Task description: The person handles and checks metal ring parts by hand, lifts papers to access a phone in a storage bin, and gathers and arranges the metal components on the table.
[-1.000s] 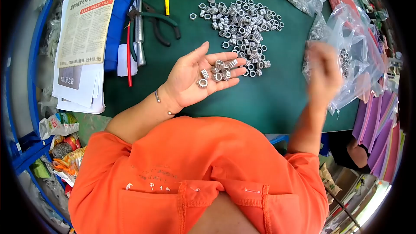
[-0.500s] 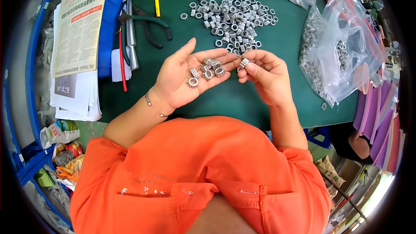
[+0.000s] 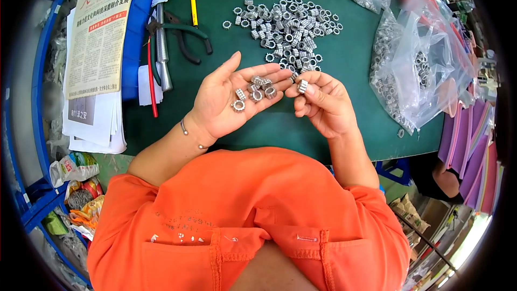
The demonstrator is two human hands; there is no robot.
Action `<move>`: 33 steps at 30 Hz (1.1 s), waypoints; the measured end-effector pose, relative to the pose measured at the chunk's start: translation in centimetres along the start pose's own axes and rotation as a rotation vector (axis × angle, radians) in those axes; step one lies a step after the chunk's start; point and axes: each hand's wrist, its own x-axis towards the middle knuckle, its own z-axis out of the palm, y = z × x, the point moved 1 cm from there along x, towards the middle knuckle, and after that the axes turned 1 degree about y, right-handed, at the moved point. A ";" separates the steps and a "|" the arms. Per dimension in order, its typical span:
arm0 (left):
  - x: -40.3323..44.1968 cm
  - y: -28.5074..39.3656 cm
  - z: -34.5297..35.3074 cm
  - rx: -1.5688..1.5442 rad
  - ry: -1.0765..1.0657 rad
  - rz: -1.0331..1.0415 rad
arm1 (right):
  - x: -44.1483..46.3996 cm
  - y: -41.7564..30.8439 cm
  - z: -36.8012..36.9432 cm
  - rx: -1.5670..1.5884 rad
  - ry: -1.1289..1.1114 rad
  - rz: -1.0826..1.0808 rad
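Observation:
My left hand lies palm up with its fingers stretched out, holding several small toothed metal rings on the palm and fingers. Beside its fingertips, my right hand pinches one toothed metal ring between thumb and forefinger. Just beyond both hands spreads a loose pile of similar rings, the nearest ones partly hidden behind the fingers.
The green table carries cutting pliers, a yellow-and-black pen-like tool and a red stick on the left. A newspaper overlaps a blue bin. Clear plastic bags holding rings lie on the right.
My right hand has shifted slightly down and left, and the ring in its pinch has turned. My left hand stays nearly still with its rings. The view has shifted slightly.

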 end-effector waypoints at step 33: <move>-0.4 2.1 -1.1 -0.139 -0.056 0.275 | 6.2 -3.4 4.2 -1.100 0.105 -0.337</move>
